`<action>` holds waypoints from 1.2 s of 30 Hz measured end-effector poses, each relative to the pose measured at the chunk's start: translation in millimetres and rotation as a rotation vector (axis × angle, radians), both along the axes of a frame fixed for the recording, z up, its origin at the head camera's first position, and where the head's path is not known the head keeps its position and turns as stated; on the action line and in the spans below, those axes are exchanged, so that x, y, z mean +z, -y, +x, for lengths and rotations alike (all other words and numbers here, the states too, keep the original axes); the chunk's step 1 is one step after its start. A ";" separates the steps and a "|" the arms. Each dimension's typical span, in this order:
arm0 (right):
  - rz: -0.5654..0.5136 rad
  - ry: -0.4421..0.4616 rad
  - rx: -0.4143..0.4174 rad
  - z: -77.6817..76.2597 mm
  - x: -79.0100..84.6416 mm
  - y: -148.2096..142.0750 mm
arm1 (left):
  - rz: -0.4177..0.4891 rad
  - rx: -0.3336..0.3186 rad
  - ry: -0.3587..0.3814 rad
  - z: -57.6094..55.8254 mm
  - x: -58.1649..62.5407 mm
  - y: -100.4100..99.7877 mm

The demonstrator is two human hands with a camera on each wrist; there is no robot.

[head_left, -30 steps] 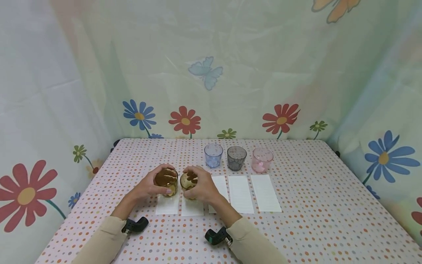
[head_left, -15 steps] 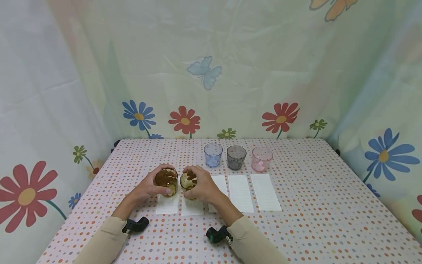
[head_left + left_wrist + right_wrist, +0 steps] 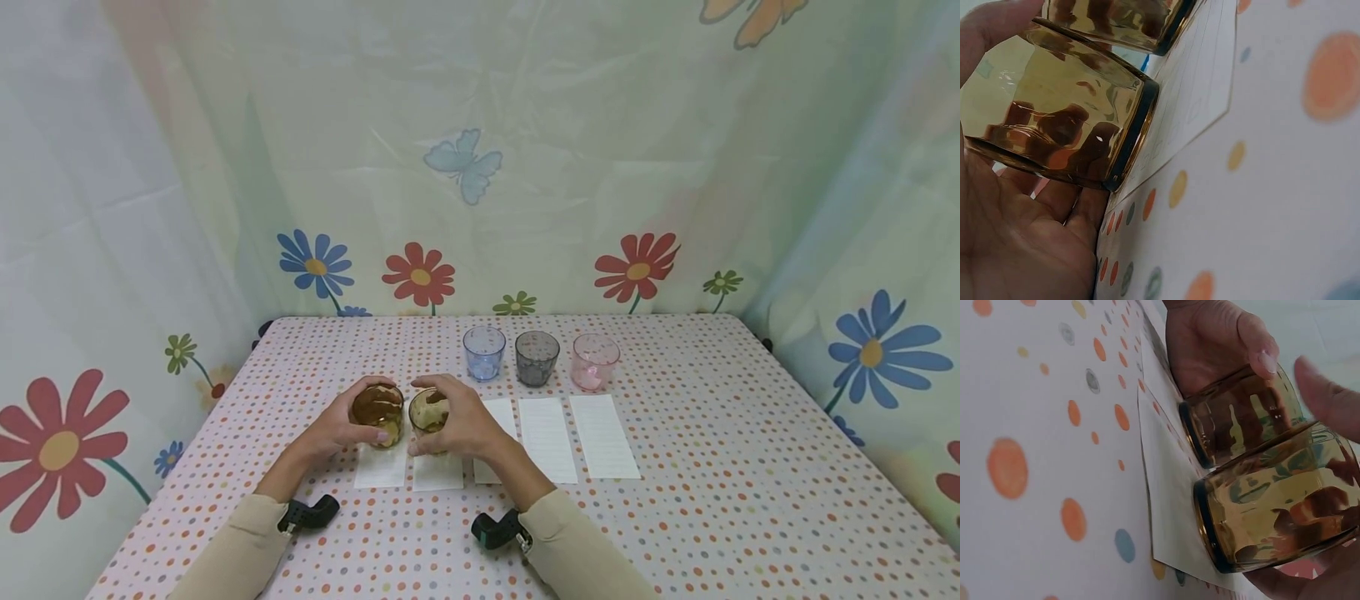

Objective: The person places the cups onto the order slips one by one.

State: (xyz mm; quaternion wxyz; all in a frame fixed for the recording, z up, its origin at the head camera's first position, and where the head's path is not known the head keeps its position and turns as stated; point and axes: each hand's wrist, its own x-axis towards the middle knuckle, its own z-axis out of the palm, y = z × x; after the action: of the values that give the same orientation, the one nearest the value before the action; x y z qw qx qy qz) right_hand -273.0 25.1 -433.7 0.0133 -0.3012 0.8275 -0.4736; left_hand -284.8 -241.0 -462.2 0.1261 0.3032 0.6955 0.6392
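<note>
Flowered curtains [image 3: 570, 167] hang behind and beside a dotted table [image 3: 735, 500].

Head view: forward and down across the tabletop [image 3: 720, 533]
Wrist views, close and tilted sideways, share two amber tumblers [image 3: 1279, 506].

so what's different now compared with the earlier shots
The right hand has spread wider around the right amber glass, its thumb moving toward the person, and seems to have let go. The left hand still holds the left amber glass. Both amber glasses, the blue glass, grey glass, pink glass and white paper strips stayed put.
</note>
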 end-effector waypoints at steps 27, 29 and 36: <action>-0.226 -0.096 -0.195 -11.5 14.4 -19.7 | 0.005 0.015 -0.015 2.6 -1.4 0.1; -0.237 -0.100 -0.213 -11.8 16.0 -21.9 | 0.002 0.015 -0.017 2.3 -0.8 -0.4; -0.262 -0.108 -0.252 -16.4 20.0 -29.5 | 0.002 0.011 -0.007 0.2 0.5 -1.8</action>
State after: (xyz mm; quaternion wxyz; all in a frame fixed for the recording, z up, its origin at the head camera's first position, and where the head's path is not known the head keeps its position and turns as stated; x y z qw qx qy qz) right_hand -289.4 54.6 -413.7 -0.1296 -0.2191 0.7896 -0.5583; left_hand -284.6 -239.2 -461.7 0.1201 0.3016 0.6969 0.6395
